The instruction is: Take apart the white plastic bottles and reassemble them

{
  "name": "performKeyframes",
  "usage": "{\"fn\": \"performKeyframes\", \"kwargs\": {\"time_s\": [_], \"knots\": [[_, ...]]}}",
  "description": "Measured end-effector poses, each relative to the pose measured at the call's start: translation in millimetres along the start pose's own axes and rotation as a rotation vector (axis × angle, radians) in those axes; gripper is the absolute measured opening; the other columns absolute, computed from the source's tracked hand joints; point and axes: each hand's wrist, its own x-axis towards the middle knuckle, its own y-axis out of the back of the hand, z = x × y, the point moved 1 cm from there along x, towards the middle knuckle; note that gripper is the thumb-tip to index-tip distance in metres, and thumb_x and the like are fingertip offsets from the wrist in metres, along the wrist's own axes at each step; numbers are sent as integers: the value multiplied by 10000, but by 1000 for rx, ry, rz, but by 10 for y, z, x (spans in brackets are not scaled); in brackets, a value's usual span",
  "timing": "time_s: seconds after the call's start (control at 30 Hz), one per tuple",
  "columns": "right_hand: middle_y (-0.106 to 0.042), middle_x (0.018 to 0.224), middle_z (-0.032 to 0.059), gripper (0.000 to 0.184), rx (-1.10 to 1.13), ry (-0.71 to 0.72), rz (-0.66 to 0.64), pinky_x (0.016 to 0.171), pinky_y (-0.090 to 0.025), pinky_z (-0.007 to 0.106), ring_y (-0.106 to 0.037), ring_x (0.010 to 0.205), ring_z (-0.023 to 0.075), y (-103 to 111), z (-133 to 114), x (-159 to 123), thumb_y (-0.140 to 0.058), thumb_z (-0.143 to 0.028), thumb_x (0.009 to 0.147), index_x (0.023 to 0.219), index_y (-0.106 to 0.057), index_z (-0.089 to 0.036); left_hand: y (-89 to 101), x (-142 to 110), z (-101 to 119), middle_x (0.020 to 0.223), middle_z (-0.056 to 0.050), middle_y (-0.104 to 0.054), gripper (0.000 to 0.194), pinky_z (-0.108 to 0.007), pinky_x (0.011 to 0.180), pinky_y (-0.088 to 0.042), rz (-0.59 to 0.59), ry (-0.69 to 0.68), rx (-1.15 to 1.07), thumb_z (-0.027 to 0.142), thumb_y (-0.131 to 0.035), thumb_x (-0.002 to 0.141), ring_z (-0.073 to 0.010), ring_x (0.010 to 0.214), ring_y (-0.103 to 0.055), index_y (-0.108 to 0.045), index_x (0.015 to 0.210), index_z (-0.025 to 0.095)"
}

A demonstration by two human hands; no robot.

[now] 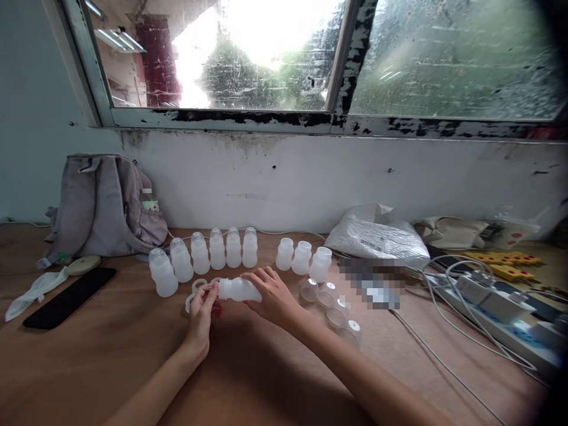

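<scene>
My right hand [270,296] is wrapped around a frosted white baby bottle [237,289], which lies tilted almost on its side with its mouth to the left. At that mouth, the fingers of my left hand [202,310] pinch a white bottle collar [216,281], mostly hidden by them. Loose white rings [199,284] lie on the table just behind my left hand. Farther back, several bottles with clear caps stand in a row, one being this capped bottle [200,253]. To their right are three uncapped bottles [302,258]. Several clear dome caps [336,317] lie right of my right hand.
A grey backpack [100,204] leans at the back left, behind a black flat case [68,297] and a white strap [35,291]. At right are a silvery plastic package [381,236], a power strip [501,316] with plugs, and loose cables [437,361]. The wall and window stand behind.
</scene>
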Motion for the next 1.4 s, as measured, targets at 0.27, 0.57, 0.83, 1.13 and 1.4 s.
{"fn": "performKeyframes", "kwargs": {"time_s": [0.27, 0.57, 0.83, 1.13, 1.4], "knots": [[-528, 971, 68, 481, -15, 9, 8, 787, -384, 363, -426, 901, 234, -8, 14, -2, -665, -221, 666, 1113, -488, -229, 10, 4, 8, 605, 41, -470, 336, -149, 383, -344, -13, -9, 10, 450, -627, 658, -50, 452, -413, -544, 806, 161], [-535, 968, 60, 468, 26, -12, 13, 793, -385, 358, -428, 902, 232, -16, 6, 2, -668, -232, 664, 1100, -499, -235, 14, 7, 28, 666, 27, -491, 335, -169, 406, -358, -13, 16, -18, 426, -657, 628, -63, 489, -440, -571, 807, 156], [-534, 970, 57, 482, 15, -27, 4, 786, -389, 361, -430, 896, 232, -33, 34, 0, -671, -254, 666, 1114, -492, -245, 52, 62, 14, 1012, -15, -577, 314, -209, 736, -403, -56, -100, -118, 237, -610, 638, -165, 955, -507, -630, 950, 203], [-530, 984, 63, 461, -33, -39, -15, 788, -385, 357, -426, 894, 231, -42, 55, -1, -666, -272, 670, 1096, -498, -231, 41, 57, 53, 1032, -20, -585, 486, -214, 758, -393, -183, 29, -252, 126, -634, 626, -133, 944, -517, -520, 1086, 235], [-521, 981, 63, 478, -70, -31, -38, 788, -379, 353, -424, 910, 227, -46, 46, -8, -671, -259, 665, 1104, -485, -236, 66, 117, -37, 935, -22, -611, 374, -194, 699, -412, -106, 75, -266, 164, -692, 621, -116, 853, -555, -562, 970, 201]]}}
